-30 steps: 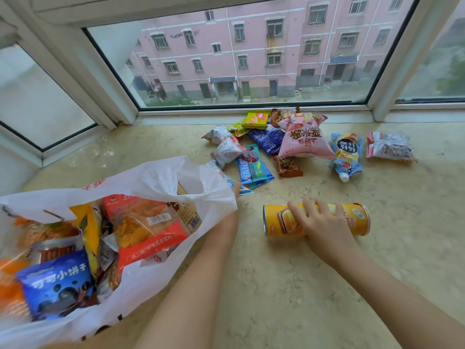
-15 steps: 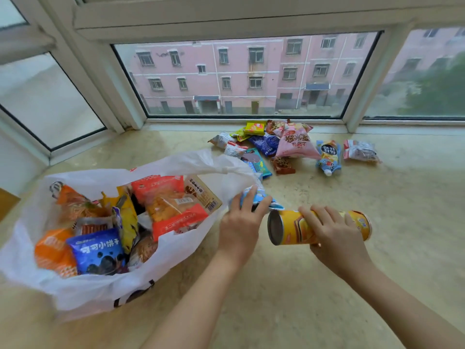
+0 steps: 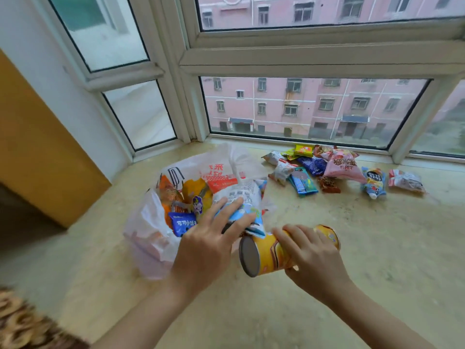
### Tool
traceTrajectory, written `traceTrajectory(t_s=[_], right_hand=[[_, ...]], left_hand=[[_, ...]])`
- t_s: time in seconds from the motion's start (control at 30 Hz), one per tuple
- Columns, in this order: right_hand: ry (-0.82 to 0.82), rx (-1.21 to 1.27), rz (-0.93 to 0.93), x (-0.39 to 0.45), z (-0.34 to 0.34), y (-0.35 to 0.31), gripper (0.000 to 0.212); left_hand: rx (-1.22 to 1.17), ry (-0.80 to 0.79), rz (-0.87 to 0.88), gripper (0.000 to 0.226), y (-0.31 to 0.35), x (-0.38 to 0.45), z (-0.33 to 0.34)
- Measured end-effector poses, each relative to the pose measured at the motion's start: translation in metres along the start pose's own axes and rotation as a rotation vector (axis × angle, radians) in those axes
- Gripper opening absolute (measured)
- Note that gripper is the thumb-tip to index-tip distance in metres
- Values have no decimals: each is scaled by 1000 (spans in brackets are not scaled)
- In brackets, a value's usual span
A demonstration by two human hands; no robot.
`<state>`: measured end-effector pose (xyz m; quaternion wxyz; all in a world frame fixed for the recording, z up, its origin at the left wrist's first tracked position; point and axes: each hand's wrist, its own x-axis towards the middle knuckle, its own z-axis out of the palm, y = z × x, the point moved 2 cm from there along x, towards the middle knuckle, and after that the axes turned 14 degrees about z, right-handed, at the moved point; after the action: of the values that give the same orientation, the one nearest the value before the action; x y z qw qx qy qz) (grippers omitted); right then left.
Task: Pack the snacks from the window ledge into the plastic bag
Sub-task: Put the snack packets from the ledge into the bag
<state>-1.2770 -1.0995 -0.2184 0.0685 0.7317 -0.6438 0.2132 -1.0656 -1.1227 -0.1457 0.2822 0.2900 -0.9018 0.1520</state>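
A white plastic bag lies open on the marble ledge, stuffed with several snack packets. My left hand holds a light blue and white snack packet at the bag's mouth. My right hand grips a yellow cylindrical chip can, lifted off the ledge, its grey end facing me beside the bag. Further back lies a pile of loose snacks: a pink packet, a blue packet and a blue spouted pouch.
A clear wrapped snack lies at the far right of the pile. White window frames bound the ledge behind and to the left. An orange-brown panel stands at the left. A patterned fabric shows at the bottom left corner.
My left hand has carried the blue packet over to the bag's mouth. My right hand has lifted the can and tilted it toward the bag. The bag now sits more upright.
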Motion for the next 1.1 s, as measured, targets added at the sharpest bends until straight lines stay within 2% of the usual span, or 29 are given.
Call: traceTrajectory(t_s=[0.1, 0.2, 0.33, 0.4, 0.5, 0.6, 0.7, 0.8, 0.9, 1.0, 1.07, 1.1], right_hand=[[-21, 1, -74, 3, 1, -28, 73], [-46, -6, -120, 4, 2, -50, 74], [-62, -21, -187, 12, 2, -73, 76], [-69, -40, -220, 19, 1, -81, 80], [-74, -63, -246, 30, 4, -90, 82], [-86, -61, -254, 40, 10, -99, 81], [-86, -62, -280, 49, 16, -110, 76], [-62, -59, -309, 61, 23, -117, 66], [-34, -41, -318, 77, 29, -126, 54], [-44, -57, -282, 102, 36, -130, 50], [-73, -88, -247, 122, 45, -127, 56], [-119, -97, -215, 132, 50, -123, 66]], left_hand=[[73, -3, 1, 44, -15, -26, -30], [198, -75, 35, 42, -30, -45, -39], [312, -133, 42, 59, -46, -37, -28], [343, -159, 48, 49, -54, -25, -18], [372, -344, 73, 36, -72, -15, 6], [323, -608, 19, 43, -95, -22, 35], [283, -712, -95, 63, -116, -35, 56], [245, -843, -153, 75, -139, -57, 68], [182, -837, -158, 86, -154, -60, 57], [112, -884, -162, 79, -167, -57, 45], [88, -915, -197, 77, -176, -54, 41], [76, -921, -213, 79, -180, -53, 42]])
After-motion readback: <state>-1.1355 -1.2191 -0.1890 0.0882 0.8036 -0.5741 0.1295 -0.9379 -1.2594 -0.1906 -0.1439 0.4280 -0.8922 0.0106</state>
